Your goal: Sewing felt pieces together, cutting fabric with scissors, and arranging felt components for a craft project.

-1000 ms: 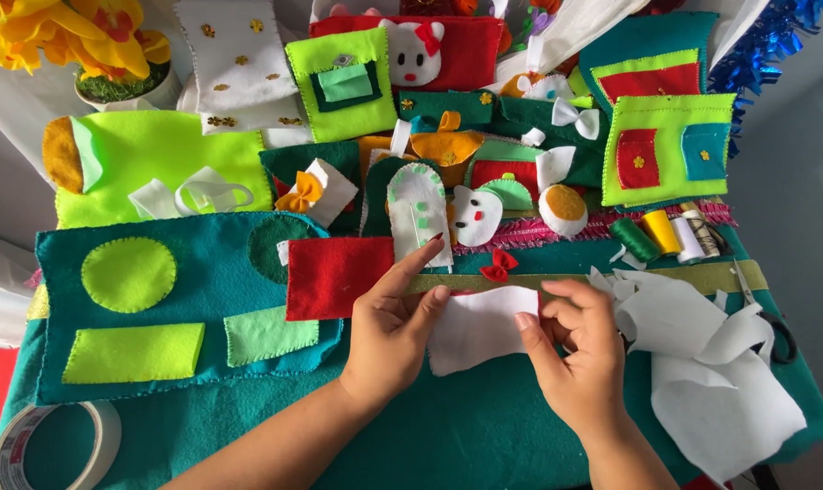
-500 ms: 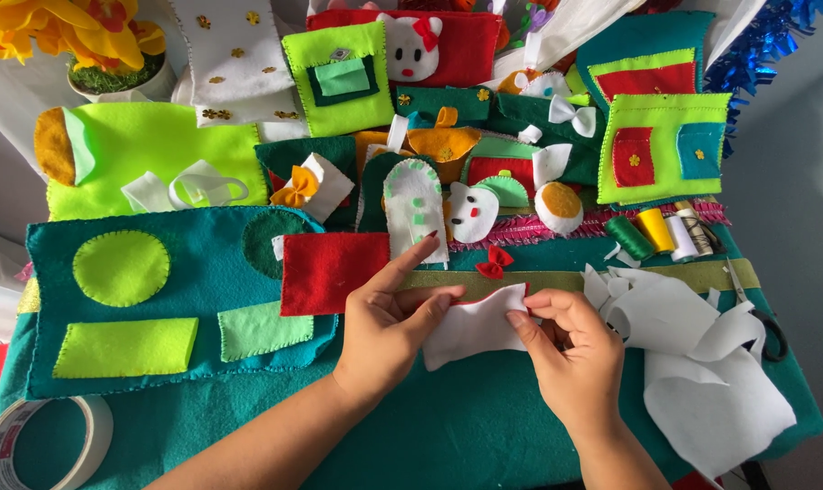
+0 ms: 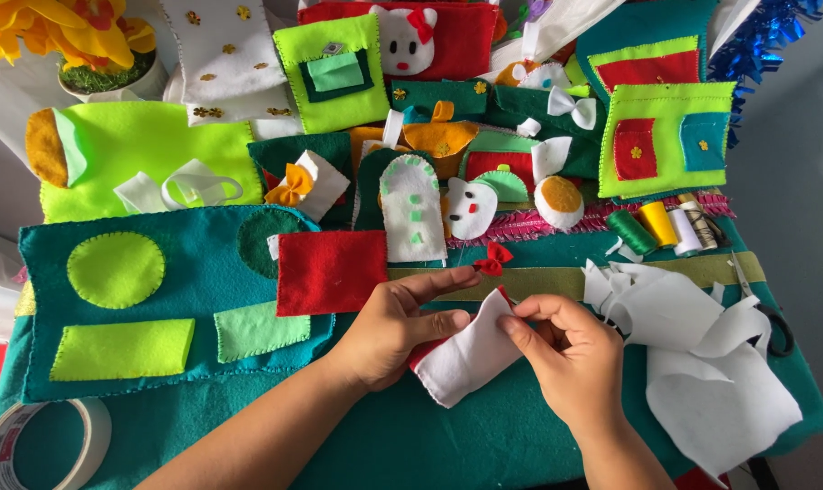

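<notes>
Bare teal cloth (image 3: 484, 445) lies open below; white scraps (image 3: 711, 363) crowd the right.

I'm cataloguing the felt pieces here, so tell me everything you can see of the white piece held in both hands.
The white felt piece is a soft, matte patch with rounded corners, lying tilted over the teal table cover. Faint stitching runs along its lower edge. A sliver of red shows under its left side and near its top corner. The left hand grips its left edge with the thumb on top; the right hand pinches its upper right edge. It sits just below the olive strip.
</notes>
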